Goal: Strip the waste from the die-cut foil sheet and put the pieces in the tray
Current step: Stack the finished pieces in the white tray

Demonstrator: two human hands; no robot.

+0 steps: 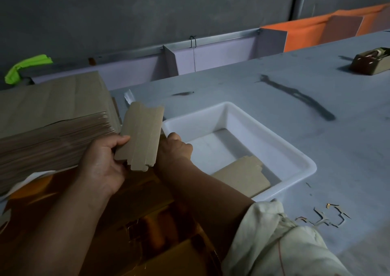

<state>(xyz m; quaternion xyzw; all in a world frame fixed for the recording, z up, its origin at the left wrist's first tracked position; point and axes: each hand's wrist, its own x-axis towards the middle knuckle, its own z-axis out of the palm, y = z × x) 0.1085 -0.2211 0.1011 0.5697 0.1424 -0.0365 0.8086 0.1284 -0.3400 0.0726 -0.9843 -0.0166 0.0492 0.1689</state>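
Note:
My left hand [103,162] grips a brown die-cut piece [140,134] at its lower left edge, thumb on its face, holding it upright above the sheets. My right hand [175,147] is behind the piece's right edge with fingers curled; whether it pinches the piece is hidden. To the right sits the white tray [295,151], with one brown die-cut piece [242,178] lying flat in its near corner. Under my forearms lies a shiny gold foil sheet [147,223] with cut lines.
A tall stack of brown sheets [52,117] stands at the left. Thin waste strips [325,216] lie on the grey table [316,107] near my right sleeve. A tape dispenser [371,62] sits far right. Low partition panels [211,56] line the back edge.

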